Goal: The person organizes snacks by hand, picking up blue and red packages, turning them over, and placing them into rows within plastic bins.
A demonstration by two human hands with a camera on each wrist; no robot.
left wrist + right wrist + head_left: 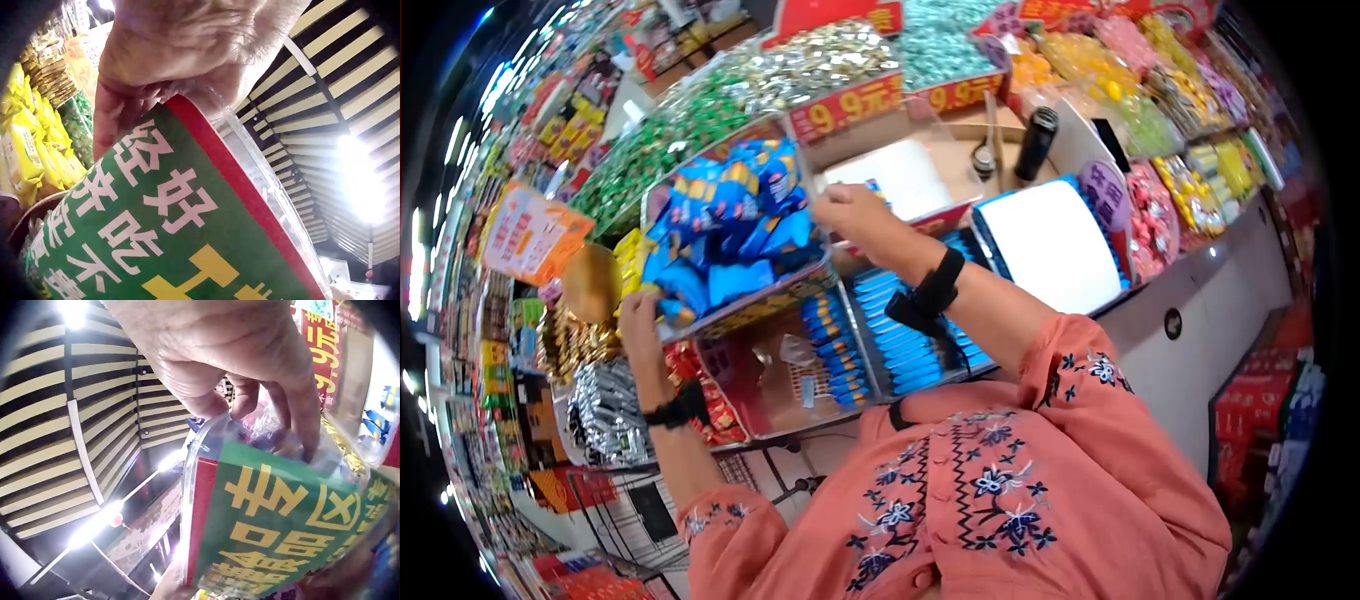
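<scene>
A clear plastic bin (735,318) of blue snack packets (730,205) lies between my two hands. My left hand (640,325) is at its left corner, beside yellow packets (632,258). In the left wrist view, the left hand (181,50) grips the clear rim, its fingers curled over the edge above a green sign (156,206) with a red border. My right hand (855,215) holds the opposite corner. The right wrist view has the right hand (250,369) with thumb and fingers curled over the rim, above a green sign (275,519) with yellow characters.
Right of the bin is a box with a white liner (900,175), near a black bottle (1037,142). Stacked blue packs (900,330) and a white panel (1050,235) lie nearer my body. Candy heaps (820,65) rise behind; a golden round object (591,284) stands left.
</scene>
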